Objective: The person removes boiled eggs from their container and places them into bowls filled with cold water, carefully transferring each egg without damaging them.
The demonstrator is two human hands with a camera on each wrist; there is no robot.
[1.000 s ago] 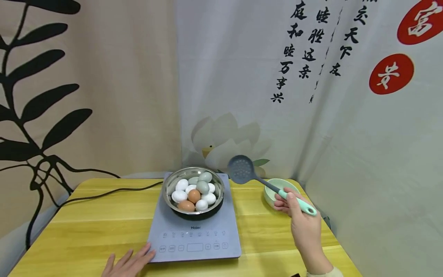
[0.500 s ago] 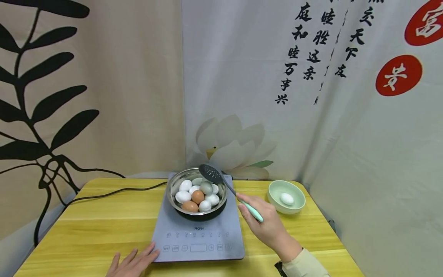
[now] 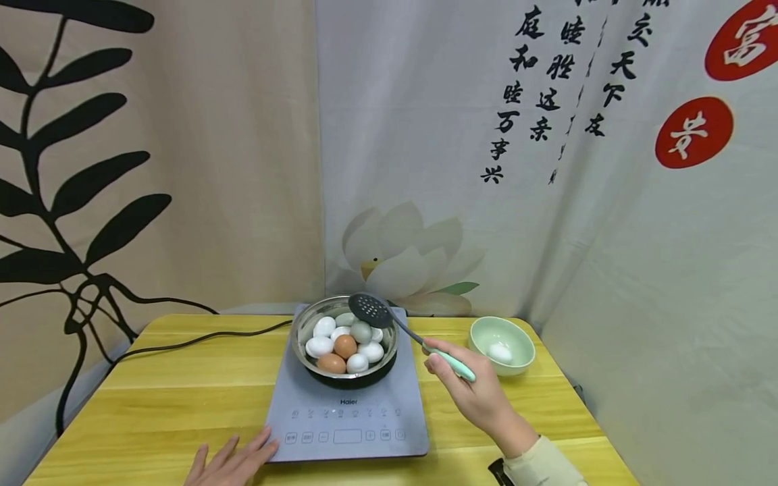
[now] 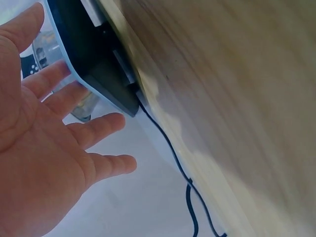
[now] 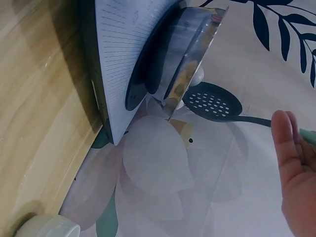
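My right hand (image 3: 477,395) grips the mint-green handle of a skimmer with a dark grey perforated head (image 3: 369,310). That skimmer head (image 5: 212,101) hovers at the far right rim of a steel pot (image 3: 298,354), partly hiding the eggs behind it. White, brown and grey-green eggs (image 3: 345,346) are heaped in the pot, which stands on a Haier induction cooktop (image 3: 352,422). With fingers spread, my left hand (image 3: 231,464) touches the cooktop's near left corner; the left wrist view shows this hand (image 4: 44,138) from the palm side.
A pale green bowl (image 3: 529,364) holding one white egg (image 3: 500,352) stands right of the cooktop on the yellow wooden table (image 3: 182,378). A black cord (image 3: 200,335) runs from the cooktop's far left. A printed curtain (image 3: 413,135) hangs behind.
The right hand has carried the skimmer left, from over the green bowl to the pot's rim, bringing the bowl's egg into view. The left hand stays at the cooktop corner.
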